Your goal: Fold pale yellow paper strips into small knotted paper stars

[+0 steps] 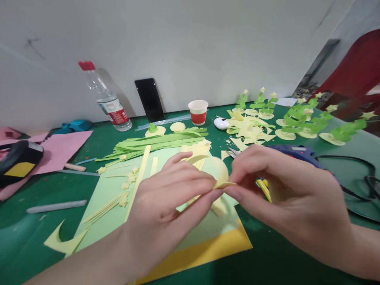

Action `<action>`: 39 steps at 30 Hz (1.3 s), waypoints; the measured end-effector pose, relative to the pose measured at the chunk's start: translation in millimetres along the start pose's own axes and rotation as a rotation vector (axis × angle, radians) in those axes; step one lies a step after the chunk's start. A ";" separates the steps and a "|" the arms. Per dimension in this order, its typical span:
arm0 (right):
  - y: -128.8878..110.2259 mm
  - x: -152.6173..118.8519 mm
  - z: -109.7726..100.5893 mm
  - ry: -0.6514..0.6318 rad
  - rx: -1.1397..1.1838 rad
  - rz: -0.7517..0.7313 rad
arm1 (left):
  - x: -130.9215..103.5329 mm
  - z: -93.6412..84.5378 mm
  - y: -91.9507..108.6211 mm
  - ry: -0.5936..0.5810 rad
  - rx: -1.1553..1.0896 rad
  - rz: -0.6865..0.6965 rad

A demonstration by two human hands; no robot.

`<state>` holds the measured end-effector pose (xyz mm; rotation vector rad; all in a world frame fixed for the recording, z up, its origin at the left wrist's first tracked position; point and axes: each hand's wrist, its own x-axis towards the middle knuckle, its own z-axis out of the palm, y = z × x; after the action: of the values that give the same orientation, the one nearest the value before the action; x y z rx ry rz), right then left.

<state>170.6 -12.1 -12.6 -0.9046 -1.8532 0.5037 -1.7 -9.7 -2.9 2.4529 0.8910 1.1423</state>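
Observation:
A small curved strip of pale yellow paper (225,184) is pinched between the fingertips of both hands. My left hand (175,194) is closed on its left end, and my right hand (299,202) grips its right end with thumb and forefinger. Just behind the fingertips shows a pale yellow paper piece with a rounded edge (221,168); its lower part is hidden. Beneath lies a light green sheet (111,190) on a yellow sheet (204,255). Thin paper strips with small stars (123,200) rest left of my left hand. Scissors (234,152) show partly behind my right hand.
Green paper strips (160,140), a paper cup (198,113), a leaning phone (150,99) and a water bottle (111,105) stand or lie behind. Yellow scraps (249,128), several star-topped paper plants (308,116) and a blue glue gun (292,151) with a black cable (350,158) are right.

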 end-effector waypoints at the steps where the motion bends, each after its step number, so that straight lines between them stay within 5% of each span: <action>1: 0.1 1.0 -0.3 -0.018 0.046 0.057 | -0.1 0.4 -0.5 0.006 -0.013 -0.007; 6: -0.9 3.4 -2.6 -0.147 0.245 0.347 | 1.8 4.2 -0.7 -0.001 -0.116 -0.095; 16: 1.7 -3.5 -1.3 -0.096 0.300 0.459 | 0.0 2.0 -2.1 -0.184 -0.172 -0.158; 23: -6.1 3.2 -1.5 -0.120 0.611 0.624 | 1.3 9.4 0.2 -0.172 -0.064 -0.089; 33: -9.4 1.0 2.2 -0.190 0.759 0.640 | -2.8 10.7 -4.2 -0.212 -0.180 -0.063; 39: -11.2 -3.4 2.3 -0.187 0.723 0.650 | -9.2 13.4 -8.0 -0.251 -0.300 -0.169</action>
<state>165.3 -21.7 -8.1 -0.9438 -1.3163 1.5809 0.7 -9.6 -20.8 2.1696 0.7717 0.8210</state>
